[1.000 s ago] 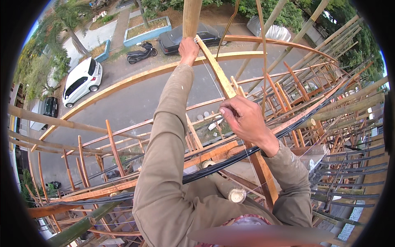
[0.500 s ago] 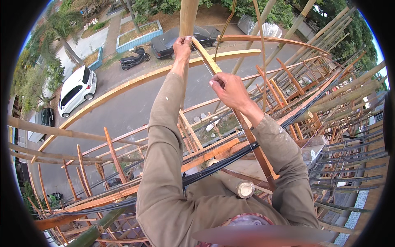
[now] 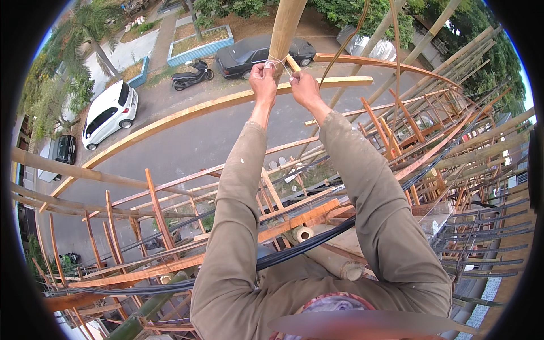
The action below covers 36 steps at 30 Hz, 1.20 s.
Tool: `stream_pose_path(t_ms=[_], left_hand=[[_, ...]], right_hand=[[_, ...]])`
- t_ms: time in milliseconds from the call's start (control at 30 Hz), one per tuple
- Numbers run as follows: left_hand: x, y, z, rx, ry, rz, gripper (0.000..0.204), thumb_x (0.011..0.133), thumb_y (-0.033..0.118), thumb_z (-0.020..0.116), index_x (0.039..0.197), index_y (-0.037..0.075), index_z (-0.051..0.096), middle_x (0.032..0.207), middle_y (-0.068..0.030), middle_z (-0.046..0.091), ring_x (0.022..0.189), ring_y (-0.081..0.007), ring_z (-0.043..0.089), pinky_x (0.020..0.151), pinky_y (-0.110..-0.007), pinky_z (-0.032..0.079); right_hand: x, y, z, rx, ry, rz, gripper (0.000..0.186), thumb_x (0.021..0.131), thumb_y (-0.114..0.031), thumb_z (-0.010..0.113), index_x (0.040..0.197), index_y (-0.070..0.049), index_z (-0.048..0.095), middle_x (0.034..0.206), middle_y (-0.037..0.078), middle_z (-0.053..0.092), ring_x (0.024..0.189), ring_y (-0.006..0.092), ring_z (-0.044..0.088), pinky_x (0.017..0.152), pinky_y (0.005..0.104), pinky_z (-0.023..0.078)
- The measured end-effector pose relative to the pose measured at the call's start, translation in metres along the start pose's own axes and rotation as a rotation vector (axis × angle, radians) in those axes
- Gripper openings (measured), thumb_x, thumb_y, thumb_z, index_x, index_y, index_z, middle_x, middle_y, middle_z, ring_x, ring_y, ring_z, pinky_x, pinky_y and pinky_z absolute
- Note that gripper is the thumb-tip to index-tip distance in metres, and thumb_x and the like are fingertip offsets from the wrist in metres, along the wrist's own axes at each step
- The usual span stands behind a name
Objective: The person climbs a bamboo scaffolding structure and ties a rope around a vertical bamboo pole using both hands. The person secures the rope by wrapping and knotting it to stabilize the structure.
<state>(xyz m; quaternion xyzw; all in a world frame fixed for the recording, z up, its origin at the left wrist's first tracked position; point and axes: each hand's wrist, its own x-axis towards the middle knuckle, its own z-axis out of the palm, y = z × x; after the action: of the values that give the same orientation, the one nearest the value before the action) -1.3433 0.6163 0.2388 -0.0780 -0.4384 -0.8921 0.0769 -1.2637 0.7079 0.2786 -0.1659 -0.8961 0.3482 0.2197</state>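
In front of me stands an upright bamboo pole (image 3: 286, 28). A thin pale string (image 3: 276, 59) loops round it where the end of a wooden batten (image 3: 293, 64) meets it. My left hand (image 3: 263, 85), at the pole's left side, is closed with the fingertips pinching the string. Just right of the pole, my right hand (image 3: 306, 88) is closed on the string too, its knuckles by the batten. Most of the batten is hidden behind my right hand and arm. Both arms reach forward in brown sleeves.
A long wooden strip (image 3: 170, 127) crosses behind my arms. Black cables (image 3: 309, 246) run across in front of my body, above cut bamboo ends (image 3: 352, 271). Timber framing (image 3: 156, 207) spreads on both sides. Far below lie a road, a white car (image 3: 110, 115), a black car (image 3: 249, 54) and a motorbike (image 3: 192, 76).
My right hand has moved from partway along the batten up to the pole, beside my left hand. The string now shows looped round the pole. The view has shifted slightly.
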Motion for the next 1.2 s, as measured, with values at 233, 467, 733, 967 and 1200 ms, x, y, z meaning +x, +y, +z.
stream_pose_path(t_ms=[233, 467, 733, 967, 1200], left_hand=[[0.021, -0.006, 0.029, 0.042, -0.158, 0.079, 0.013, 0.103, 0.012, 0.056, 0.093, 0.005, 0.050, 0.083, -0.0096, 0.068, 0.071, -0.0085, 0.061, 0.062, -0.024, 0.048], [0.000, -0.009, 0.014, 0.210, -0.061, 0.142, 0.014, 0.103, 0.011, 0.053, 0.091, 0.007, 0.047, 0.073, -0.0007, 0.052, 0.062, -0.0074, 0.050, 0.059, -0.025, 0.048], [0.051, -0.016, -0.006, -0.629, 0.084, -0.408, 0.022, 0.106, 0.018, 0.048, 0.087, 0.007, 0.050, 0.067, -0.0022, 0.049, 0.057, -0.0167, 0.050, 0.067, -0.038, 0.053], [0.067, -0.034, -0.016, -0.585, 0.339, -0.418, 0.018, 0.101, 0.010, 0.047, 0.114, -0.001, 0.055, 0.108, -0.0160, 0.059, 0.096, -0.0304, 0.063, 0.092, -0.050, 0.055], [0.059, -0.038, -0.005, -0.282, -0.011, -0.745, 0.022, 0.106, 0.015, 0.043, 0.117, -0.001, 0.054, 0.102, -0.0131, 0.065, 0.089, -0.0262, 0.067, 0.081, -0.045, 0.061]], right_hand=[[0.005, 0.002, 0.012, 0.060, -0.102, 0.199, 0.029, 0.096, -0.022, 0.056, 0.115, -0.005, 0.071, 0.110, 0.023, 0.071, 0.109, 0.0395, 0.066, 0.095, 0.0455, 0.051], [0.006, -0.008, 0.006, 0.125, -0.054, 0.213, 0.029, 0.094, -0.022, 0.059, 0.110, -0.002, 0.073, 0.110, 0.024, 0.071, 0.109, 0.0382, 0.067, 0.094, 0.0452, 0.051], [0.006, -0.011, -0.002, 0.106, -0.045, 0.198, 0.031, 0.093, -0.025, 0.063, 0.112, -0.002, 0.073, 0.108, 0.022, 0.073, 0.106, 0.0361, 0.069, 0.092, 0.0420, 0.052], [0.002, -0.011, -0.001, 0.118, -0.075, 0.209, 0.030, 0.092, -0.023, 0.064, 0.110, -0.001, 0.073, 0.099, 0.021, 0.073, 0.094, 0.0329, 0.071, 0.084, 0.0415, 0.053], [-0.006, -0.026, -0.009, -0.139, -0.477, 0.030, 0.027, 0.086, -0.023, 0.067, 0.097, 0.001, 0.073, 0.090, 0.017, 0.073, 0.084, 0.0298, 0.070, 0.078, 0.0413, 0.053]])
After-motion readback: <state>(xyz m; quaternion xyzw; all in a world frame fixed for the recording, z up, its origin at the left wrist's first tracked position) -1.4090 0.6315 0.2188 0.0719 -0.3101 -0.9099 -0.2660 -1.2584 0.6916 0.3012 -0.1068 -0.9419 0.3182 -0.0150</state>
